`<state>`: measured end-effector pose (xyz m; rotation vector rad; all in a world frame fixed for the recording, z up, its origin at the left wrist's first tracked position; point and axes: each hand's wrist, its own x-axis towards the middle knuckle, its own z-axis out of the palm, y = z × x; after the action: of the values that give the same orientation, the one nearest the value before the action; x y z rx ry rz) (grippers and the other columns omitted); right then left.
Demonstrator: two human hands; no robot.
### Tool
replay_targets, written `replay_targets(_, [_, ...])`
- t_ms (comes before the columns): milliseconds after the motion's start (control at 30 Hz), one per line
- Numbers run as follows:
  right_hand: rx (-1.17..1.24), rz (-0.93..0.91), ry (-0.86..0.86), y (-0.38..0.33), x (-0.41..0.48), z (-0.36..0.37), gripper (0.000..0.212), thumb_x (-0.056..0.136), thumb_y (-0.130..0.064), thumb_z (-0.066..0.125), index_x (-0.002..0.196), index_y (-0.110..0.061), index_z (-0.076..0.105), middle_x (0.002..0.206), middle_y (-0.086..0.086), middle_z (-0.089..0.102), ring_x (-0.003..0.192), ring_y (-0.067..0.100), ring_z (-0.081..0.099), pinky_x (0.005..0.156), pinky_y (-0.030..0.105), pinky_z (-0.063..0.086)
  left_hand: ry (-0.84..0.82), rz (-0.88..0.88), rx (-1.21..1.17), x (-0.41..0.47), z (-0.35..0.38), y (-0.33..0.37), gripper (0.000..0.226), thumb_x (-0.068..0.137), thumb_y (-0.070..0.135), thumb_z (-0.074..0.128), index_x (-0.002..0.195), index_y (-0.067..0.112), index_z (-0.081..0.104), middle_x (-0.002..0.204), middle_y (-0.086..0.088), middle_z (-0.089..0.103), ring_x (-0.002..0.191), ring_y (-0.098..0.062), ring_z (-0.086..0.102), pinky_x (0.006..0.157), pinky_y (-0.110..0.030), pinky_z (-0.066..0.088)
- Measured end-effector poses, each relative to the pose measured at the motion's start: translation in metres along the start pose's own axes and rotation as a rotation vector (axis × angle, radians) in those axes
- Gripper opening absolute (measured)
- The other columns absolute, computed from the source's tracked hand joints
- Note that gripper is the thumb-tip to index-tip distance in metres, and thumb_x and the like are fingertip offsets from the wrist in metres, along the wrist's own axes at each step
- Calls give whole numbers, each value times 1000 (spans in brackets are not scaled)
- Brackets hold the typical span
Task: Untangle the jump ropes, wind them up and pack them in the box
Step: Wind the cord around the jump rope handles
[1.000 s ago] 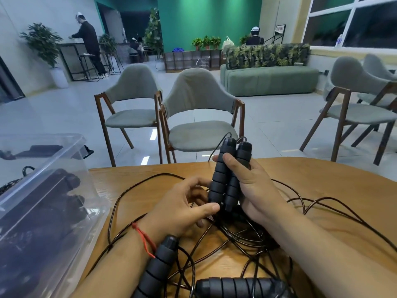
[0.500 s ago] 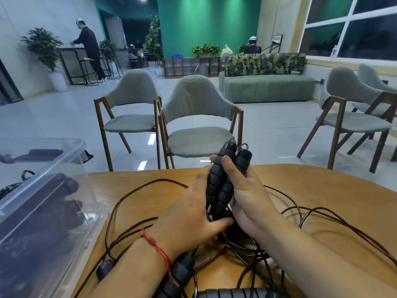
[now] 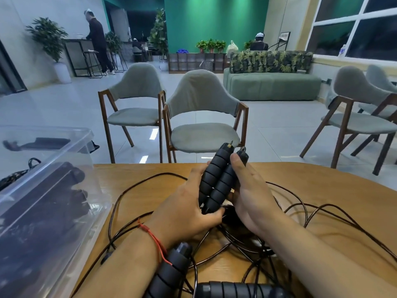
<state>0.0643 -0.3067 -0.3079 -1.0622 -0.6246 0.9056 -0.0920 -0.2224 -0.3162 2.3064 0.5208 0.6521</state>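
- Box (image 3: pixel 49 175): clear plastic, well left of the left hand, at the table's left edge. Dark ropes already lie inside, blurred through its wall.
- Cord (image 3: pixel 120 201): thin dark loops lie on the table between the box and the left hand, and one strand passes under the left wrist.
- Left hand (image 3: pixel 189 214): its fingers curl round the lower part of the handle pair from the left, with the thumb at the bottom ends. A red string (image 3: pixel 152 235) circles the wrist.
- Loose handle (image 3: pixel 171 269): lies under the left forearm, just behind the wrist, and is partly hidden by it.
- Handle pair (image 3: pixel 217 181): two ribbed black handles side by side, tilted up and away, clamped between both hands above the table (the task's ropes start here).
- Low handle (image 3: pixel 240 290): lies flat at the bottom edge, nearer the person than both hands.
- Tangle (image 3: pixel 242 239): knotted cords directly below the two hands; the right wrist and forearm cover part of it.
- Right hand (image 3: pixel 251 196): its palm presses the handle pair from the right and the thumb lies along the right handle. The fingers wrap behind, mostly out of sight.
- Table (image 3: pixel 322 190): wooden, with more cord loops lying to the right of the right hand.
- Chairs (image 3: pixel 202 117): grey, beyond the hands and past the table's far edge.
- Sofa (image 3: pixel 270 84): green, farther back.
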Motion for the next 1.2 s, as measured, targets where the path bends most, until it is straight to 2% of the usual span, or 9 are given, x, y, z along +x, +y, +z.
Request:
replay_targets(333, [-11, 11, -7, 0, -2, 1, 37, 98, -49, 68, 125, -23, 74, 123, 10, 76, 122, 33, 70, 102, 57, 57, 140, 26, 251, -1, 1, 2, 77, 80, 48, 80, 143, 42, 36, 115, 20, 48, 97, -2, 56, 72, -20, 56])
replay_targets(500, [-123, -14, -107, 2, -7, 7, 39, 96, -33, 75, 128, -9, 70, 120, 12, 77, 117, 28, 74, 101, 56, 59, 280, -101, 422, -1, 4, 5, 80, 81, 34, 76, 148, 35, 31, 127, 13, 45, 115, -10, 47, 90, -29, 55])
replay_targets(600, [-333, -57, -161, 1, -13, 14, 34, 98, -40, 73, 120, -14, 72, 110, 4, 80, 108, 21, 77, 94, 45, 63, 359, -136, 459, -3, -3, 6, 80, 78, 27, 76, 142, 40, 30, 119, 12, 45, 108, -13, 48, 82, -35, 56])
replay_targets(700, [-780, -295, -105, -7, -20, 15, 28, 94, -56, 70, 84, -29, 73, 78, -11, 76, 74, 8, 73, 68, 17, 53, 393, -182, 457, -5, -9, 8, 61, 75, 27, 75, 124, 40, 42, 100, 17, 47, 93, -13, 52, 71, -34, 53])
replay_targets(767, [-932, -557, 26, -15, -19, 8, 34, 93, -54, 74, 68, -32, 65, 62, -10, 64, 61, 10, 62, 58, 13, 41, 398, -221, 420, -6, -11, 9, 52, 74, 27, 73, 115, 42, 45, 92, 16, 49, 88, -13, 53, 70, -35, 53])
replay_targets(867, [-954, -855, 214, -26, -9, -3, 24, 98, -46, 73, 97, -23, 66, 93, -10, 62, 89, 9, 61, 76, 10, 43, 380, -212, 355, -6, -12, 10, 47, 73, 29, 72, 112, 42, 49, 92, 14, 54, 87, -14, 57, 73, -39, 58])
replay_targets(967, [-836, -689, -13, -26, -4, -6, 31, 103, -52, 51, 115, -28, 67, 112, -11, 67, 112, 10, 62, 88, 12, 45, 364, -138, 259, -8, -8, 10, 48, 71, 30, 70, 115, 42, 53, 89, 14, 59, 83, -13, 61, 70, -40, 59])
replay_targets(1100, [-751, -578, -113, -14, -6, -10, 45, 108, -55, 34, 91, -26, 64, 79, -2, 61, 77, 19, 58, 66, 30, 45, 357, -115, -22, -7, -7, 6, 38, 77, 15, 76, 106, 36, 63, 85, 8, 66, 79, -11, 66, 67, -40, 60])
replay_targets(1200, [-817, -550, -130, -9, -4, -12, 40, 112, -43, 36, 86, -28, 61, 71, -6, 54, 68, 14, 52, 61, 25, 39, 388, -193, -487, -4, -12, 8, 39, 80, 14, 74, 117, 25, 69, 113, 9, 76, 108, -11, 72, 92, -45, 58])
